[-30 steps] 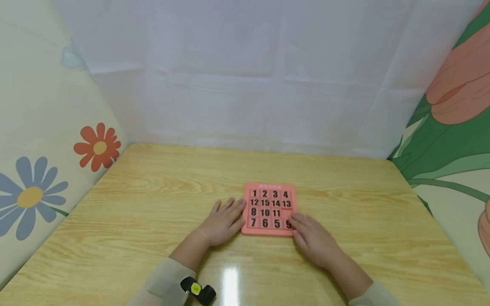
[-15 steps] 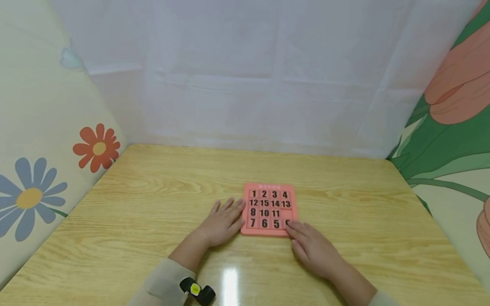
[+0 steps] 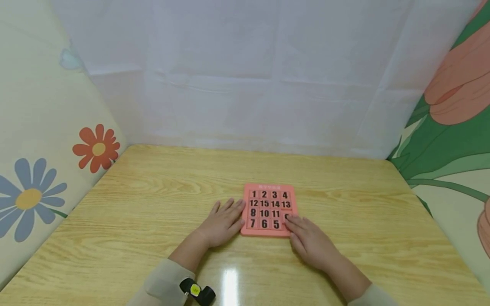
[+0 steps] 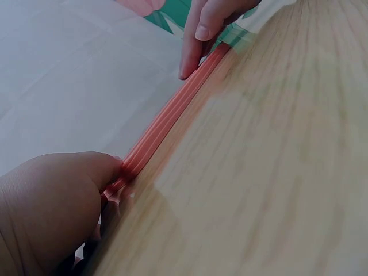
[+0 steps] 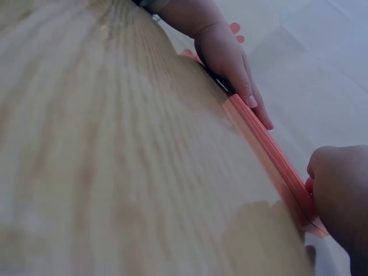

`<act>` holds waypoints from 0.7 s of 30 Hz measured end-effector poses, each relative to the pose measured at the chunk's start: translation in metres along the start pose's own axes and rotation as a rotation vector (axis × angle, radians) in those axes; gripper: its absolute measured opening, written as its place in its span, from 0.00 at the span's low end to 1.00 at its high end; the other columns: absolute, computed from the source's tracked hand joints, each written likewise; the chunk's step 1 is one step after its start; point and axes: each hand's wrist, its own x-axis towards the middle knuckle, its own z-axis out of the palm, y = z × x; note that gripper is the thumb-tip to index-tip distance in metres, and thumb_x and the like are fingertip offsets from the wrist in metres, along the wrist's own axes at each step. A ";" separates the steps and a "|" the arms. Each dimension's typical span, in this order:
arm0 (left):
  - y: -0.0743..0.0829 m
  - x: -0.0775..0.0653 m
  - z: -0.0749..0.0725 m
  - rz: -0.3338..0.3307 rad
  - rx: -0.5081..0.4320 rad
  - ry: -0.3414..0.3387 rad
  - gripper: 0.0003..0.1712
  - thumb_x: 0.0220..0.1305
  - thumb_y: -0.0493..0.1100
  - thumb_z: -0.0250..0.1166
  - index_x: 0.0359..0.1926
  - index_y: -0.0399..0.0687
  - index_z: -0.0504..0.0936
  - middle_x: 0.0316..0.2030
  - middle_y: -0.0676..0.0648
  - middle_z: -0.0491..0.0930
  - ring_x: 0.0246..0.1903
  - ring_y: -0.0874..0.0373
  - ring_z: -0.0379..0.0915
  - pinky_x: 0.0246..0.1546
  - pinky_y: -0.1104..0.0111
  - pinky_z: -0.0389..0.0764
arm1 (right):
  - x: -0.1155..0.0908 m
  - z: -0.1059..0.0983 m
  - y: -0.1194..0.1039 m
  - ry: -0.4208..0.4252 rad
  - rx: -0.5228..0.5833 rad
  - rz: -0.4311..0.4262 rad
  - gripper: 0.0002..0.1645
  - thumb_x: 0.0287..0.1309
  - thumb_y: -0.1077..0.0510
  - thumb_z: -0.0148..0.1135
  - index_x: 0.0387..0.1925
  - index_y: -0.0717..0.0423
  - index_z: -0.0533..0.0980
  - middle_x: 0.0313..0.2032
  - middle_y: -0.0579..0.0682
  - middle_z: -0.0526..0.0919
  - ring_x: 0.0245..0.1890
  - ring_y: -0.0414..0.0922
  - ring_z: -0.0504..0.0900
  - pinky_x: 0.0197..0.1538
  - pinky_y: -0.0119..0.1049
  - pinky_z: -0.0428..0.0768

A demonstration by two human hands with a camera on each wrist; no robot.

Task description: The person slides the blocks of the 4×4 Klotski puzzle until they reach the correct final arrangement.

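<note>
A pink sliding number puzzle lies flat on the wooden table, its numbered tiles in rows. My left hand rests on the tabletop with extended fingers, its fingertips and thumb against the puzzle's left edge. With extended fingers, my right hand touches the 9 tile in the right column, below the 13. Fingertips hide part of that tile and the lower right corner of the puzzle. Both wrist views show the puzzle's ridged side low against the table, a hand at either end.
The wooden table extends on all sides of the puzzle. White cloth hangs behind it, and flower-patterned cloth stands at left and right. A black device with a yellow label sits at the left wrist.
The right fingertips first drew back toward the near edge, then moved away from the person. With them, the 9 tile slid up from the bottom row toward the gap below 13. The left hand stayed still.
</note>
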 end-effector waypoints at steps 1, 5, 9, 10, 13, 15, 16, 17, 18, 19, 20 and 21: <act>0.000 0.000 0.000 0.002 -0.002 0.002 0.34 0.77 0.56 0.42 0.77 0.46 0.52 0.77 0.46 0.51 0.77 0.44 0.39 0.76 0.44 0.34 | 0.001 0.000 0.000 -0.004 0.001 0.005 0.26 0.72 0.52 0.48 0.67 0.55 0.70 0.70 0.51 0.69 0.72 0.50 0.66 0.75 0.49 0.59; 0.001 0.000 0.000 0.003 -0.010 0.007 0.34 0.77 0.56 0.42 0.76 0.46 0.53 0.77 0.46 0.51 0.77 0.44 0.39 0.76 0.44 0.34 | 0.005 0.000 0.002 0.000 0.002 0.008 0.26 0.72 0.52 0.48 0.66 0.56 0.71 0.70 0.52 0.69 0.71 0.51 0.66 0.75 0.50 0.59; 0.001 -0.001 0.000 0.010 -0.019 0.012 0.34 0.77 0.55 0.43 0.76 0.45 0.53 0.76 0.45 0.52 0.77 0.42 0.40 0.76 0.43 0.35 | 0.008 0.000 0.003 0.011 0.011 0.000 0.26 0.71 0.53 0.49 0.66 0.57 0.71 0.69 0.53 0.70 0.71 0.52 0.67 0.75 0.50 0.59; 0.001 -0.001 -0.001 0.009 -0.019 0.010 0.34 0.77 0.55 0.43 0.76 0.45 0.53 0.76 0.45 0.52 0.77 0.43 0.40 0.76 0.43 0.35 | 0.008 0.000 0.003 0.012 0.012 -0.002 0.26 0.71 0.53 0.49 0.66 0.57 0.71 0.69 0.54 0.70 0.71 0.52 0.67 0.75 0.50 0.59; 0.001 -0.002 0.000 0.012 -0.022 0.010 0.34 0.77 0.55 0.43 0.76 0.45 0.53 0.76 0.45 0.52 0.77 0.43 0.40 0.76 0.43 0.35 | 0.009 0.000 0.004 0.012 0.015 0.003 0.26 0.71 0.52 0.49 0.66 0.57 0.71 0.69 0.53 0.70 0.71 0.52 0.67 0.75 0.50 0.59; 0.001 -0.001 -0.001 0.005 -0.019 0.008 0.34 0.77 0.55 0.43 0.76 0.45 0.53 0.77 0.45 0.52 0.77 0.44 0.40 0.76 0.43 0.35 | 0.010 0.000 0.004 0.011 0.016 0.006 0.26 0.71 0.52 0.49 0.66 0.56 0.72 0.69 0.53 0.70 0.71 0.51 0.67 0.75 0.50 0.59; 0.001 -0.001 -0.001 0.003 -0.018 0.007 0.34 0.77 0.55 0.43 0.76 0.46 0.53 0.77 0.46 0.51 0.77 0.44 0.39 0.76 0.44 0.35 | 0.010 0.000 0.004 0.012 0.016 0.006 0.26 0.71 0.52 0.49 0.65 0.56 0.72 0.69 0.53 0.70 0.71 0.51 0.67 0.75 0.50 0.59; 0.001 -0.001 -0.001 0.002 -0.018 0.007 0.34 0.77 0.55 0.43 0.76 0.46 0.53 0.77 0.45 0.52 0.77 0.44 0.39 0.76 0.44 0.35 | 0.010 0.000 0.004 0.012 0.016 0.007 0.26 0.71 0.52 0.49 0.65 0.56 0.72 0.69 0.53 0.70 0.71 0.51 0.67 0.75 0.50 0.59; 0.001 -0.001 -0.001 0.000 -0.016 0.004 0.34 0.78 0.55 0.42 0.77 0.46 0.53 0.77 0.46 0.51 0.78 0.44 0.39 0.76 0.44 0.35 | 0.011 0.000 0.004 0.013 0.017 0.007 0.26 0.71 0.52 0.49 0.65 0.56 0.72 0.69 0.53 0.70 0.71 0.51 0.67 0.75 0.50 0.59; 0.001 -0.001 -0.001 0.000 -0.016 0.006 0.34 0.78 0.55 0.42 0.76 0.46 0.53 0.77 0.46 0.51 0.77 0.44 0.39 0.76 0.44 0.35 | 0.011 0.000 0.004 0.013 0.018 0.006 0.26 0.71 0.52 0.49 0.65 0.56 0.72 0.69 0.53 0.70 0.71 0.51 0.67 0.75 0.50 0.59; 0.001 -0.001 0.000 -0.001 -0.016 0.006 0.34 0.78 0.55 0.42 0.76 0.46 0.53 0.77 0.46 0.51 0.77 0.44 0.39 0.76 0.44 0.35 | 0.011 0.000 0.004 0.013 0.018 0.006 0.26 0.71 0.52 0.49 0.65 0.56 0.72 0.69 0.53 0.70 0.71 0.51 0.67 0.75 0.50 0.59; 0.001 -0.001 -0.001 0.000 -0.016 0.005 0.34 0.78 0.55 0.43 0.76 0.46 0.53 0.77 0.46 0.51 0.77 0.44 0.39 0.76 0.44 0.35 | 0.011 0.000 0.003 0.013 0.019 0.007 0.26 0.71 0.52 0.49 0.66 0.56 0.72 0.69 0.53 0.70 0.71 0.51 0.66 0.75 0.50 0.59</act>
